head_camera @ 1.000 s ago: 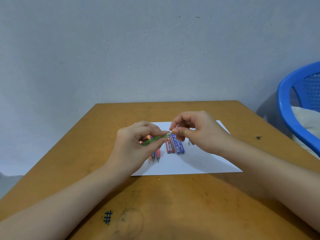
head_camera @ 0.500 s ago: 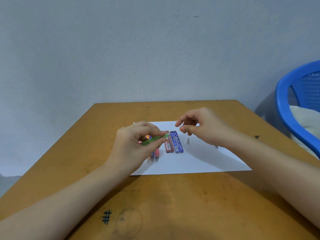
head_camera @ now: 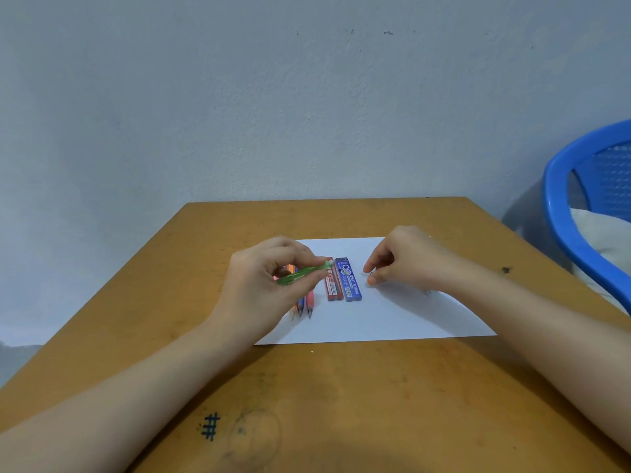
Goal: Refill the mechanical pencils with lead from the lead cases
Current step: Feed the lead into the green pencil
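Green mechanical pencil [head_camera: 304, 274] — held above the white paper sheet [head_camera: 392, 315] by the left hand [head_camera: 266, 285], thumb and fingers clamped round the barrel. Its rear end points right, over the red lead case [head_camera: 333, 285]. The blue lead case [head_camera: 349, 279] lies flat on the sheet, touching the red one. Further pencils [head_camera: 305, 307] lie beneath the left hand. The right hand [head_camera: 406, 261] rests curled fingertips on the sheet just beside the blue case; whether it pinches a small part cannot be told.

Step in hand, by judgement: preparing the barrel for loading. Tilt the rear end upward, take one case, and feed leads slowly — they are thin and likely to snap or scatter. Work over the sheet, not the bare worktop [head_camera: 341, 404].
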Demonstrator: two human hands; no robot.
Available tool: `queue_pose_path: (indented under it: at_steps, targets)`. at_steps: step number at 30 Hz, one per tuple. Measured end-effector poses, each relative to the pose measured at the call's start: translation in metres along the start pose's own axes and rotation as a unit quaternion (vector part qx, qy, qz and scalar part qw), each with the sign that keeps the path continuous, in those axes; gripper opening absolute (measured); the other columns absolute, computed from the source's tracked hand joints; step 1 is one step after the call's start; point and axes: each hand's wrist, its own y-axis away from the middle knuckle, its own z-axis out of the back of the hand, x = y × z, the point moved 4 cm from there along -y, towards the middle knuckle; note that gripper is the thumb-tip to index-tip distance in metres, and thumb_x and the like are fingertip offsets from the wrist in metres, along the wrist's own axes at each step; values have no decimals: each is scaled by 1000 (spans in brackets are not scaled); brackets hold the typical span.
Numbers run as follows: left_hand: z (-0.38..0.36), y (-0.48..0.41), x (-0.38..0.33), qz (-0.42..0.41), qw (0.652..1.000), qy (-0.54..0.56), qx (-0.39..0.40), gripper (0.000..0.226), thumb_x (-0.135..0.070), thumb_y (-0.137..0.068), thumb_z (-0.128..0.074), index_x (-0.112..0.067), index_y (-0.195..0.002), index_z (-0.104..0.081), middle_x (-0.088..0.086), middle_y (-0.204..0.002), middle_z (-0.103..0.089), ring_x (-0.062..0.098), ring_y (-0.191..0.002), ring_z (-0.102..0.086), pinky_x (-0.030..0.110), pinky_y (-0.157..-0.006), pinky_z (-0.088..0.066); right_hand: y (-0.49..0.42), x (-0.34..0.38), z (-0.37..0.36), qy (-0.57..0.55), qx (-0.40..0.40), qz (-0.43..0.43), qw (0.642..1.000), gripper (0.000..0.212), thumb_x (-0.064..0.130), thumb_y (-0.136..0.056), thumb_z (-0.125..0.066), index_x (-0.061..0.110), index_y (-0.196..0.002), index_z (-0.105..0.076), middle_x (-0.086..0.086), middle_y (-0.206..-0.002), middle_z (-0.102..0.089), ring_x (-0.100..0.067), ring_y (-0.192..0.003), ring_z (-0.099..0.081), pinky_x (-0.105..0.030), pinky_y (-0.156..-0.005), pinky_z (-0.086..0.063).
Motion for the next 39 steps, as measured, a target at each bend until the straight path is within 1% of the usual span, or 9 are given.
queue_pose_path:
  at_steps: [3, 5, 7, 9, 14, 23, 28, 32, 39]
  targets:
    - [0, 0, 0, 4, 1000, 2, 0, 13, -26, -75, -72, -22, -86, -74, -9, -84, -69, 7, -78, -64, 34, -62, -50, 0, 1, 2, -9, -11, 3, 1000, 11, 17, -77, -77, 19, -88, -77, 12, -72, -63, -12, -80, -63, -40, -71, -57]
    - [1, 0, -1, 3, 1000, 3, 2, 13, -27, -75, -73, -23, -87, -74, -9, -85, -69, 7, -79, -64, 33, -62, -50, 1, 3, 6, -36, -24, 5, 999, 11, 15, -78, -76, 19, -89, -77, 10, -72, -65, -3, -73, -60, -15, -66, -51]
    - [1, 0, -2, 2, 1000, 2, 4, 12, -29, -76, -73, -26, -87, -72, -10, -85, -69, 7, -80, -64, 33, -63, -51, 5, 7, 9, -86, -27, 5, 996, 10, 14, -79, -75, 20, -87, -76, 8, -68, -66, 3, -60, -56, -4, -52, -40]
    - [1, 0, -2, 9, 1000, 2, 2, 13, -28, -75, -72, -28, -87, -71, -10, -86, -69, 6, -81, -64, 33, -64, -51, 8, 12, 12, -144, -29, 17, 989, 10, 12, -79, -75, 21, -84, -76, 6, -62, -65, 3, -52, -52, -7, -51, -40]
    - [1, 1, -1, 24, 1000, 0, 6, 16, -22, -75, -74, -29, -90, -72, -10, -88, -69, 7, -85, -64, 32, -66, -51, 21, 26, 16, -298, -29, 37, 953, 16, 3, -76, -76, 20, -78, -75, 8, -57, -65, 1, -52, -51, -13, -55, -43]
    - [0, 1, -1, 25, 1000, -5, 6, 16, -26, -75, -70, -32, -90, -72, -14, -87, -69, 7, -83, -65, 32, -66, -52, 28, 35, 11, -411, 14, 29, 911, 17, -3, -73, -74, 11, -81, -74, 0, -66, -69, -2, -56, -57, -14, -57, -47]
    - [0, 0, -2, 22, 1000, -4, 9, 15, -30, -75, -71, -34, -90, -71, -17, -88, -69, 5, -82, -65, 31, -67, -52, 28, 37, 6, -421, 23, 24, 906, 17, -7, -74, -72, 9, -82, -73, 3, -60, -68, 0, -52, -57, -11, -53, -44]
    - [1, 2, -1, 26, 1000, -1, 5, 14, -26, -74, -72, -25, -87, -75, -15, -86, -69, 6, -80, -65, 31, -66, -52, 29, 37, 3, -434, 13, 24, 900, 17, -6, -75, -71, 9, -81, -74, 1, -61, -69, -2, -53, -58, -12, -54, -45]
    - [1, 1, 0, -11, 1000, -24, 2, 14, -22, -74, -74, -8, -76, -75, -8, -83, -70, 6, -75, -64, 31, -62, -52, 27, 36, -1, -362, -51, 39, 930, 19, 12, -73, -79, 30, -69, -77, 1, -66, -71, -8, -59, -57, -24, -66, -46]
